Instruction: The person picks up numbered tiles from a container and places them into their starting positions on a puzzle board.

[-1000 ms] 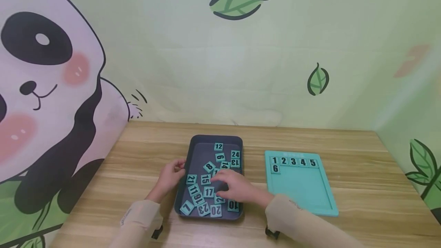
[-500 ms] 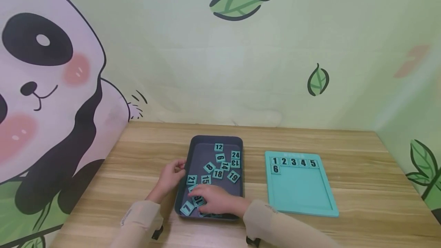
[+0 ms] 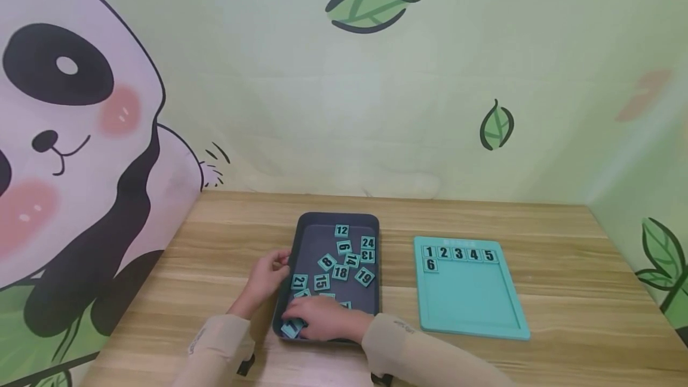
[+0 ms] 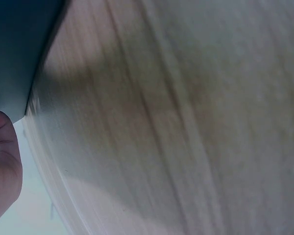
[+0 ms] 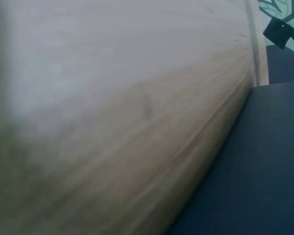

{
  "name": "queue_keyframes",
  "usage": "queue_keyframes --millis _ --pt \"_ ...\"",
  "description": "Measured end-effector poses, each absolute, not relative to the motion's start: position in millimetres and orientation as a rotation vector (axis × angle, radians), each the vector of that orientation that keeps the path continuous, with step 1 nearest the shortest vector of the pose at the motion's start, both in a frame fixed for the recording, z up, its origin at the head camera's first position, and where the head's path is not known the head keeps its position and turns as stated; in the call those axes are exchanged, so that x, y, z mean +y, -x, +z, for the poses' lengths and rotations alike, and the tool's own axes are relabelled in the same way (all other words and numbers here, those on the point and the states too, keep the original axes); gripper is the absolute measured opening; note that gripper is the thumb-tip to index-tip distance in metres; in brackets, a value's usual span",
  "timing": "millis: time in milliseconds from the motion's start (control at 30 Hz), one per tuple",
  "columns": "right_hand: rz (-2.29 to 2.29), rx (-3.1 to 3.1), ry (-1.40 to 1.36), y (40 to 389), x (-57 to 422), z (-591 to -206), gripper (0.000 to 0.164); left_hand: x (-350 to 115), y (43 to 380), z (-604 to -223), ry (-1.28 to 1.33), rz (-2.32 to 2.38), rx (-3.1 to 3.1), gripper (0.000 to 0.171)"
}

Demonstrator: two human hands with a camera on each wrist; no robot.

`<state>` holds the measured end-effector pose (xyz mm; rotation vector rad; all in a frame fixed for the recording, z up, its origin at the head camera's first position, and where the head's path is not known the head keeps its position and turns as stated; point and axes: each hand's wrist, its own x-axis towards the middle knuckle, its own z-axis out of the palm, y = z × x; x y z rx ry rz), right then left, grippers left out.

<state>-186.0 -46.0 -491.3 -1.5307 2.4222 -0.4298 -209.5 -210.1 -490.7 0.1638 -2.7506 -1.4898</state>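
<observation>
In the head view my right hand [image 3: 325,318] reaches into the dark tray [image 3: 317,229] at its near left corner. Its fingers and thumb pinch the number 7 tile [image 3: 292,329], partly covering it. My left hand [image 3: 264,279] is at the tray's left side, its loosely bent fingers touching the outer wall. The left wrist view shows part of that hand [image 4: 4,169] against the tray wall [image 4: 17,63]. Loose number tiles lie in the tray at various angles, among them the 15 tile [image 3: 321,282] and the 12 tile [image 3: 341,230]. Some tiles are hidden under my right hand.
Right of the tray, a turquoise board [image 3: 467,303] lies on the wooden table [image 3: 564,267]. Tiles 1 to 5 fill its top row, and the 6 tile [image 3: 430,265] starts the second. A printed backdrop [image 3: 269,76] rises behind the table.
My right hand has moved left and toward the near corner of the tray, from above the middle tiles to the 7 tile, which has shifted slightly. The left hand stays put.
</observation>
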Motion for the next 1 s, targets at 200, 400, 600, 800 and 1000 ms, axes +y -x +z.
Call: queue_keyframes --millis 200,400,600,800,1000 --pt "-0.366 2.447 1.505 185 -46 -491 0.037 -209 210 -491 -0.174 -1.484 -2.761 0.038" --pt "-0.317 2.511 1.486 184 -45 -492 0.04 -209 210 -490 -0.18 -1.479 -2.77 0.038" --pt "-0.382 2.539 1.433 189 -37 -480 0.04 -210 210 -492 -0.167 -1.48 -2.753 0.038" --pt "-0.462 2.569 1.351 197 -13 -458 0.038 -210 211 -494 -0.175 -1.488 -2.744 0.038" --pt "-0.492 2.632 1.279 205 14 -449 0.037 -208 211 -493 -0.221 -1.496 -2.756 0.038"
